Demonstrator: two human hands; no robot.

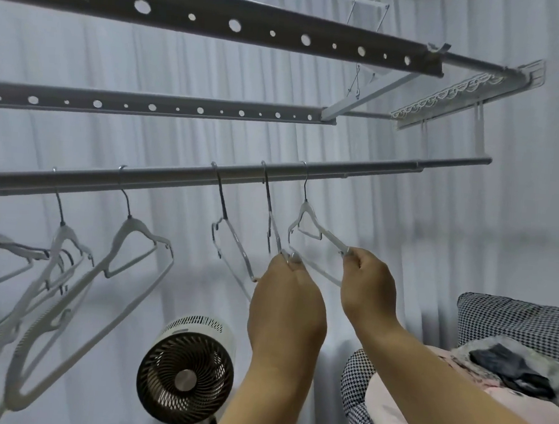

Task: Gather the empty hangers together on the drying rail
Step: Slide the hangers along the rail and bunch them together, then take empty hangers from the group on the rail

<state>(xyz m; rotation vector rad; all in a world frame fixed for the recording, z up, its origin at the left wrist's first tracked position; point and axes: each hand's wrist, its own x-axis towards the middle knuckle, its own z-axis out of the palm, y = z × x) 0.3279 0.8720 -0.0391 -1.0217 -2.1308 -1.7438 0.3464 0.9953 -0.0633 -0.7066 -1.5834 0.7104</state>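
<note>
A grey drying rail [187,177] runs across the view, rising to the right. Several empty white hangers hang on it. The rightmost hanger [307,224] is pinched at its shoulder tip by my right hand [366,282]. My left hand [286,299] is closed on the lower end of the hanger [270,221] just to its left. A third hanger [227,238] hangs free beside my left hand. Further left, a cluster of hangers [67,258] hangs spread out and tilted along the rail.
Two perforated bars [186,15] [152,106] of the rack run above the rail. A round fan [185,371] stands below my left arm. A pile of checked and pink clothing [507,363] lies at the lower right. White curtains [437,224] fill the background.
</note>
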